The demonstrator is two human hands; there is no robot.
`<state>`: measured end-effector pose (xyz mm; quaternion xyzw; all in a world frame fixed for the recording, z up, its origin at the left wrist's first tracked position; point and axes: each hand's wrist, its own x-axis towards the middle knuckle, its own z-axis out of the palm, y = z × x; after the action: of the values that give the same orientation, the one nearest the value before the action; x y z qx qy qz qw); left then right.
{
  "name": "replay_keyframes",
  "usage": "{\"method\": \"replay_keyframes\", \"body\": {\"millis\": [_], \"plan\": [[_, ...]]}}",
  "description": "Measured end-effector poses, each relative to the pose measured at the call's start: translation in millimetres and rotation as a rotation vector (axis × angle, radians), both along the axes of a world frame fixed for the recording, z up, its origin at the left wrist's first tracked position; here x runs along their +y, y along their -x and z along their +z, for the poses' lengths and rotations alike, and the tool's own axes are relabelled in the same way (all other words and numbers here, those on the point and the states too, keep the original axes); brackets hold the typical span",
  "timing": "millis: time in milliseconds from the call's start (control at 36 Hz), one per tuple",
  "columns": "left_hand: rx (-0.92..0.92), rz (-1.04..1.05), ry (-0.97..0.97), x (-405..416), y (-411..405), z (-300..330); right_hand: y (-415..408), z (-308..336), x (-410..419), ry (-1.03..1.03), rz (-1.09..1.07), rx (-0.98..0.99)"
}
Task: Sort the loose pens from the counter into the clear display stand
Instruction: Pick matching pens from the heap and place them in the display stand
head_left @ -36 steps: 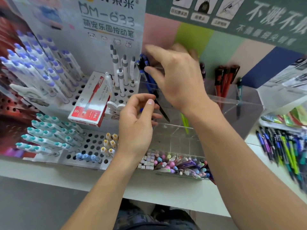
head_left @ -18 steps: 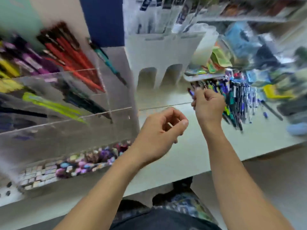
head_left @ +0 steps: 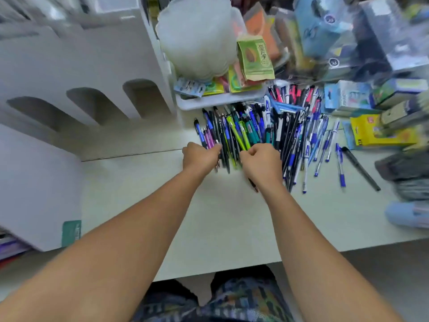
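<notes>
A heap of loose pens (head_left: 287,131) in blue, black, green and pink lies on the white counter (head_left: 220,219), fanned out toward me. My left hand (head_left: 200,156) sits at the heap's left edge, with curled fingers and thumb closed on the lower ends of a few dark and pink pens (head_left: 210,135). My right hand (head_left: 262,162) is balled up at the heap's middle, and a dark pen tip (head_left: 254,185) sticks out beneath it. The clear display stand is out of view.
A white rack with arched openings (head_left: 92,73) stands at the left. A white tray of packets (head_left: 220,101) sits just behind the pens. Boxes, one of them yellow (head_left: 376,133), crowd the right side. A lone black pen (head_left: 361,169) lies apart at the right.
My view has swung right, from the clear stand to the pen heap. Both hands left the stand and came down onto the pens on the counter.
</notes>
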<state>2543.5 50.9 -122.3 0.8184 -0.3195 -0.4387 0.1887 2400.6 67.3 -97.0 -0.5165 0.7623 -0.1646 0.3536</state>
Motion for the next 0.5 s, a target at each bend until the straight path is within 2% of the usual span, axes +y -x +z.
{"method": "replay_keyframes", "body": {"millis": [83, 167, 389, 500], "plan": [[-0.062, 0.124, -0.011, -26.0, 11.3, -12.0, 6.1, -8.3, -5.6, -0.032, 0.065, 0.026], [-0.134, 0.141, -0.019, -50.0, 18.4, -16.4, 11.1, -18.4, -4.7, -0.038, 0.124, 0.035], [-0.345, -0.166, -0.071, -43.3, 10.2, -24.4, 13.8, -27.1, -1.7, -0.063, 0.185, 0.009], [-0.314, -0.174, -0.069, -29.4, 5.2, -24.6, 6.2, -29.3, -2.7, -0.072, 0.215, -0.020]]}}
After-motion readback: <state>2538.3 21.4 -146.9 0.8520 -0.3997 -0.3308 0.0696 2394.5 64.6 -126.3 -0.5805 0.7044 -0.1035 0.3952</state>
